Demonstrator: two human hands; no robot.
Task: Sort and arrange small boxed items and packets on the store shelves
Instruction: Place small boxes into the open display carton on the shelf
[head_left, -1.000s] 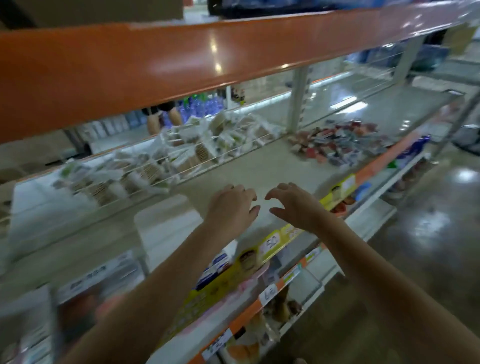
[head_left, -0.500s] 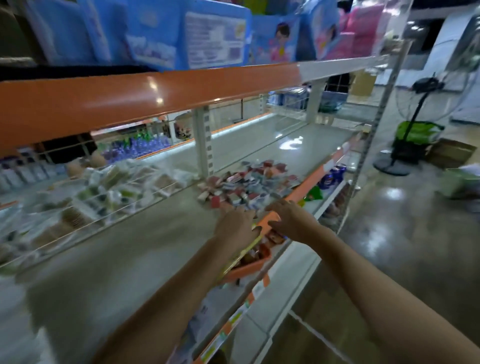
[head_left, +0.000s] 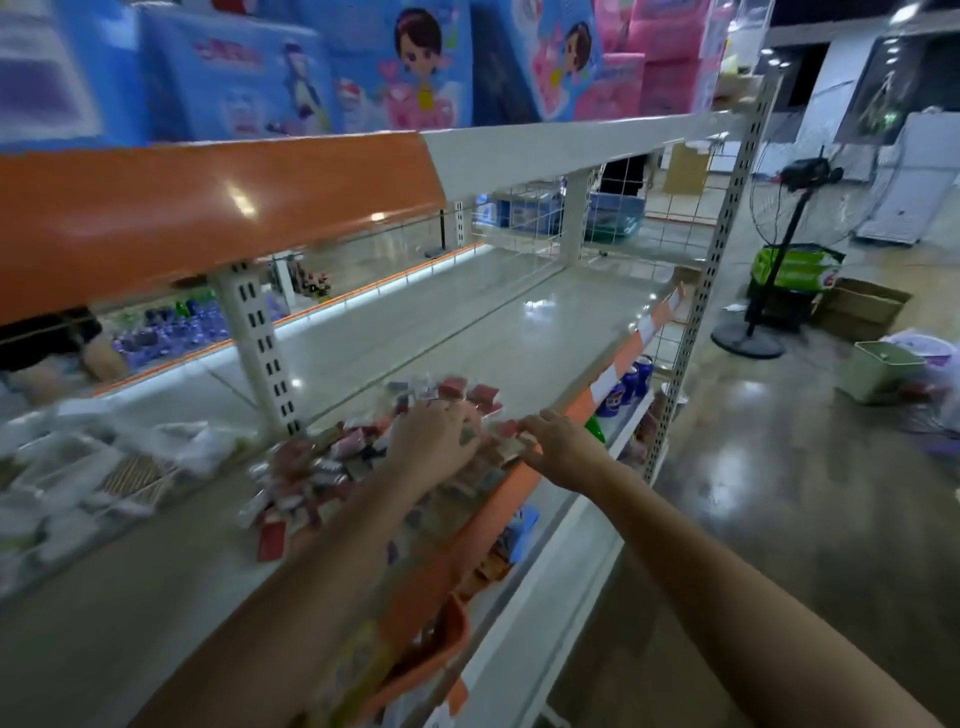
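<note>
A person's left hand and right hand now rest on a heap of small boxes and packets on a grey store shelf, having travelled along it from a bare stretch a second ago and from the near edge of the heap half a second ago. The left hand lies palm down on top of the heap, its fingers bent over the items; whether it has actually closed on any of them cannot be made out through the motion blur. The right hand's fingers reach flat to the heap's right edge, touching a packet beside the orange shelf lip, without a visible grip. Clear-wrapped packets at far left are smeared by blur. Lower shelves are largely hidden by both forearms; blue cans peek out below. A standing fan has come into view at right.
</note>
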